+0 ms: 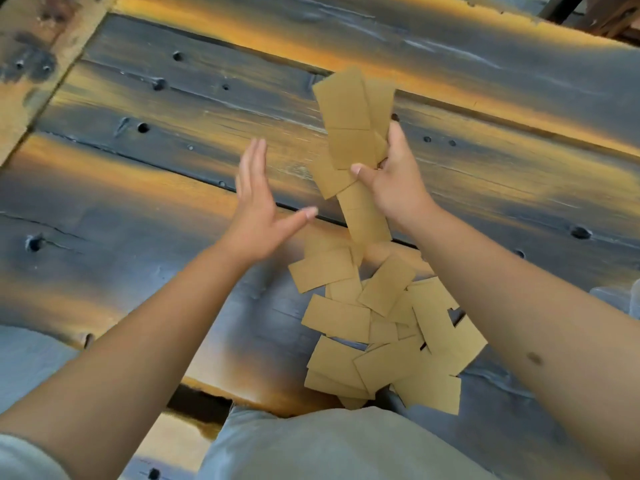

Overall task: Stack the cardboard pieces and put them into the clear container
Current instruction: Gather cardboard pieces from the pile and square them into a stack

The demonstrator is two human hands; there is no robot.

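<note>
So the right hand point(391, 178) is closed around a messy fan of cardboard pieces point(349, 133), thumb pressed on the near face and fingers wrapped behind. They stick out above the hand and trail out below it too, so it's not a squared-up stack yet, more a loose grab. My guess is it's pinched mid-length so both ends stay free to be tapped even.

The left hand point(256, 199) is empty, flat and spread, palm turned toward the bundle, just beside it but not touching. It looks poised to pat the edges of the fan into line or catch anything that slips. That's a read, not something I can see happening.

Below the right hand, closer to the person's body, a loose pile point(381, 327) of the same brown pieces lies on the dark wooden counter point(138, 209), overlapping every which way. Some of it sits under the right forearm. So plenty is left to gather.

No clear container that I can confirm. There's a pale blurry bit at the far right edge past the right arm, but I can't tell what it is. Main risk: a fan this loose could spill when it's squeezed.
</note>
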